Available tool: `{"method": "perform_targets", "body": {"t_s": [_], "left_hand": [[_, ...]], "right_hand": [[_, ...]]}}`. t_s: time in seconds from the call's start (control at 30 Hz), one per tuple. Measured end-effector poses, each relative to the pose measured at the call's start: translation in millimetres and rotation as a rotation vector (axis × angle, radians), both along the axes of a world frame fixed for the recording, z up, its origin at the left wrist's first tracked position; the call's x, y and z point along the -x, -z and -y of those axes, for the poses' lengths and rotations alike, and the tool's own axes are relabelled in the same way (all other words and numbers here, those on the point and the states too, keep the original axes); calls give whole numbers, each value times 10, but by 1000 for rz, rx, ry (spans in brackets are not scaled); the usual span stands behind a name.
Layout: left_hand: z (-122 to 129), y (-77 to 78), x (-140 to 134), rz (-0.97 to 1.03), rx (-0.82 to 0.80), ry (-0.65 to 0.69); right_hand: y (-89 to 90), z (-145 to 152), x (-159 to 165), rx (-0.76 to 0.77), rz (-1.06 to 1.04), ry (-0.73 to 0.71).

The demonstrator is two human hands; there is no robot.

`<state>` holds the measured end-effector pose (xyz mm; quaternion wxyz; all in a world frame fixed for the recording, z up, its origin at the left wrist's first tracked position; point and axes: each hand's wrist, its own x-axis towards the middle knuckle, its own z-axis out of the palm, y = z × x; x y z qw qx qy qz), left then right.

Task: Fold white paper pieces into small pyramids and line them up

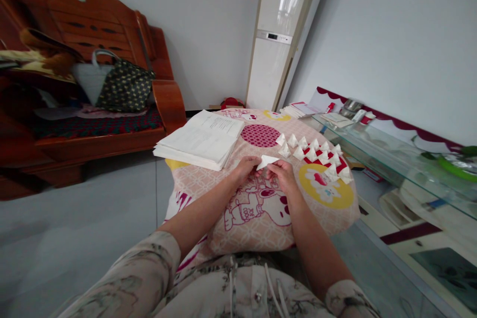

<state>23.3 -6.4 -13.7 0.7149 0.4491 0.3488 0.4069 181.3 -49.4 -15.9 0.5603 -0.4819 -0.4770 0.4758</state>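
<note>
A small folded piece of white paper (pixel 267 160) is held between my two hands above the cloth-covered table (pixel 231 179). My left hand (pixel 246 166) pinches its left end, and my right hand (pixel 282 173) grips its right side. To the right of my hands, several small white folded paper pieces (pixel 299 153) stand in rows, some of them over a red patch (pixel 312 160). Left of my hands lies a thick stack of white paper sheets (pixel 201 136) with faint print on the top sheet.
Along the right wall runs a glass-topped cabinet (pixel 395 164) with cups and papers on it. A wooden sofa (pixel 93 59) with bags stands at the left. Behind the table is a tall white air conditioner (pixel 274 59).
</note>
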Motion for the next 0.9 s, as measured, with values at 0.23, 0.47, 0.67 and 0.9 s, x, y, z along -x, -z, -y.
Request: {"method": "perform_targets", "body": {"t_s": [0.23, 0.47, 0.67, 0.9], "left_hand": [[22, -50, -4, 14, 74, 4], [40, -88, -5, 18, 110, 10], [54, -128, 15, 41, 148, 61], [33, -91, 19, 35, 152, 86]], "right_hand": [[-30, 10, 2, 0, 0, -13], [-51, 26, 17, -5, 0, -19], [-87, 41, 22, 3, -4, -24], [-92, 47, 11, 1, 7, -38]]}}
